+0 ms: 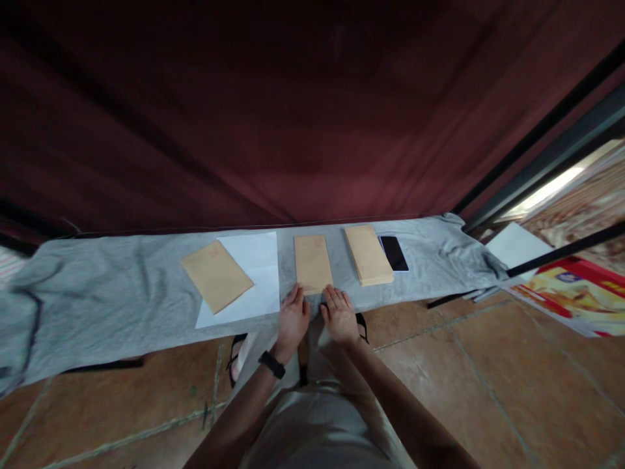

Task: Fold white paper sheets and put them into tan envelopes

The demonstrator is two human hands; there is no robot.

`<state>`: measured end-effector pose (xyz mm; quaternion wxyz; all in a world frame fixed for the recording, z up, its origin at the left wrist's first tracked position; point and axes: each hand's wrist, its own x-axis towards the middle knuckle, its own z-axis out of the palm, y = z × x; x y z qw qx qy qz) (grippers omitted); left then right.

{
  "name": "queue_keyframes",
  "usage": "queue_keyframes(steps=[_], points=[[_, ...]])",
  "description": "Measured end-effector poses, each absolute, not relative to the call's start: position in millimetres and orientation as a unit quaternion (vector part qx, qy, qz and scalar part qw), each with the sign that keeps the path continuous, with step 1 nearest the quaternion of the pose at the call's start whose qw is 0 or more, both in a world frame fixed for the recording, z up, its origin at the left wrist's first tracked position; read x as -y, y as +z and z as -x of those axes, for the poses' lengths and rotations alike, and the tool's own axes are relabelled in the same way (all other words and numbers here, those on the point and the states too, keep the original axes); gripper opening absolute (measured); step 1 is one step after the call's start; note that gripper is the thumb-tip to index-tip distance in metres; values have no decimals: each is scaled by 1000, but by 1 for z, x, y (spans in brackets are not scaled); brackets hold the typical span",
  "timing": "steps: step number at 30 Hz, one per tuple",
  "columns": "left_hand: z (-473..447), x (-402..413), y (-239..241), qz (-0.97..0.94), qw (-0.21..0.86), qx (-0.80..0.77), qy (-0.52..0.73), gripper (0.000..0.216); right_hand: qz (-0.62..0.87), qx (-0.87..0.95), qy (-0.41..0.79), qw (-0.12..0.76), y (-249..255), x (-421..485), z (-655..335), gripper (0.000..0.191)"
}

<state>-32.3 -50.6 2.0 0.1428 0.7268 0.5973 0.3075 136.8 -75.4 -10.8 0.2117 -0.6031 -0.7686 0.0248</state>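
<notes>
A brown paper envelope (312, 258) with a faint red mark at its far end lies on the grey cloth straight in front of me. At its near left corner, my left hand (293, 319) has its fingers drawn together on the paper's edge. My right hand (340, 315) grips the near right corner, thumb tucked low and fingers over the edge. Fingertips partly cover the envelope's near edge, so what lies under them is hidden. To the right rests a stack of similar envelopes (370, 255). On the left, another brown envelope (217, 276) lies slanted over white paper (261, 260).
A dark-screened phone (394, 253) lies beside the stack. The narrow bench is draped with wrinkled grey cloth (131, 286). Behind it hangs a dark red fabric wall (303, 143). A red and yellow printed box (576, 296) and a metal frame bar (566, 251) are at the right.
</notes>
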Motion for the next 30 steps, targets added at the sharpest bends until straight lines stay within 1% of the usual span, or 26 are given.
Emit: queue_keyframes(steps=[3, 6, 8, 12, 16, 18, 19, 22, 23, 26, 28, 30], points=[[28, 31, 1, -639, 236, -626, 379, 46, 602, 767, 23, 223, -11, 75, -135, 52], [25, 15, 0, -569, 298, -646, 412, 50, 606, 764, 22, 222, -10, 73, -134, 52], [23, 7, 0, -547, 316, -650, 422, 46, 611, 760, 21, 221, -8, 72, -132, 51], [18, 4, 13, -532, 333, -639, 444, 28, 623, 747, 21, 232, 1, 67, -127, 47], [4, 15, 44, -548, 344, -608, 460, 25, 650, 714, 58, 253, 17, 58, -121, 44], [-4, 22, 61, -559, 347, -589, 468, 25, 648, 693, 118, 294, 25, 52, -119, 40], [-7, 26, 69, -569, 345, -576, 475, 27, 640, 675, 161, 331, 29, 49, -118, 38], [-9, 33, 81, -617, 315, -531, 487, 35, 589, 548, 340, 488, 34, 41, -113, 26], [-7, 35, 80, -630, 296, -526, 488, 36, 570, 503, 384, 524, 33, 39, -110, 26], [2, 41, 67, -633, 254, -548, 484, 32, 516, 374, 496, 590, 27, 41, -101, 27], [8, 46, 52, -625, 264, -561, 474, 31, 466, 282, 568, 616, 20, 46, -94, 23], [12, 49, 38, -614, 292, -569, 463, 33, 423, 200, 626, 624, 15, 51, -88, 23]])
